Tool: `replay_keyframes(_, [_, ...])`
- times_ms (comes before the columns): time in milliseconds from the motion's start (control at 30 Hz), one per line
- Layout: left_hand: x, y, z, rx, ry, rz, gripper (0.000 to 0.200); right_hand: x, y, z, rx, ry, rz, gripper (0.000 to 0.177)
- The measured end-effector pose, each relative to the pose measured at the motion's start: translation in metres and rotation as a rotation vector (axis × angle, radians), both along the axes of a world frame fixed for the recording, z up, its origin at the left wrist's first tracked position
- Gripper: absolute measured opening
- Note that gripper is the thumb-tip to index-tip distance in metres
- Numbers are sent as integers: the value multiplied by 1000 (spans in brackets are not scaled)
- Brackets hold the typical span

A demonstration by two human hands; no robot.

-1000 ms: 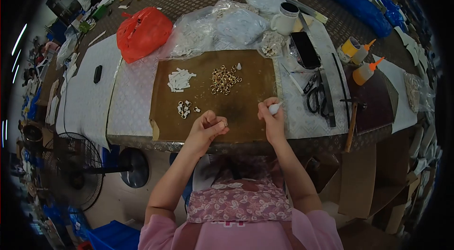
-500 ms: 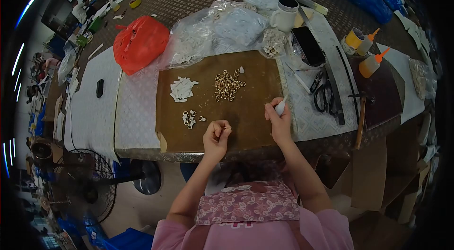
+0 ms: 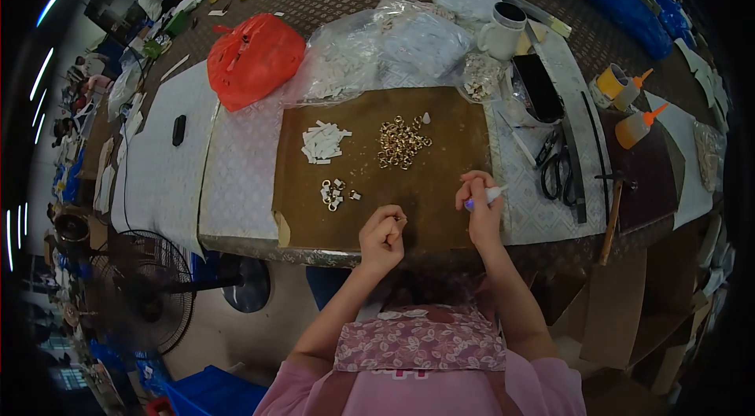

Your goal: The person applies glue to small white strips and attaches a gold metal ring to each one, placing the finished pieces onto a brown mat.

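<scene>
Ring pieces in hand at the front edge of the desk (image 3: 236,172)

On the brown board (image 3: 440,172), white strips (image 3: 324,141) lie heaped toward its left side. Only a small cluster of finished pieces (image 3: 334,194) sits just in front of them, so most of the work looks undone. The left hand (image 3: 383,231), at the board's front edge, has its grip pinched on a tiny piece (image 3: 399,219) too small to identify. The gold rings (image 3: 403,142), shiny and piled, lie mid-board. The right hand (image 3: 480,211) has its grip closed around a white glue tube (image 3: 492,195).

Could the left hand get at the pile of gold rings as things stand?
Probably yes: only bare brown board lies between the left hand and the gold rings, though its fingers are curled shut.
</scene>
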State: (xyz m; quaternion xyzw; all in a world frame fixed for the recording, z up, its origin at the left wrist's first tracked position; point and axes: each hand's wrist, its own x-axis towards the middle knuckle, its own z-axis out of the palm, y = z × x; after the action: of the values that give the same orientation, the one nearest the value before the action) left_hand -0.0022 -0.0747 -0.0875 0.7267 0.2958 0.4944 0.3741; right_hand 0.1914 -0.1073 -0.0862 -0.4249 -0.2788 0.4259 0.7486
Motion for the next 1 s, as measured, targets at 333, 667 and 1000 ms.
replay_keyframes(333, [-11,7,-4,-53,10,27,31,-2,-2,4,-125,-109,24,15])
replay_keyframes(667, [-57,61,30,243,627,352,11,0,-3,2,-170,-179,69,8])
replay_keyframes(1000, [-50,132,18,208,684,503,13,-1,-3,9,-74,-178,-3,15])
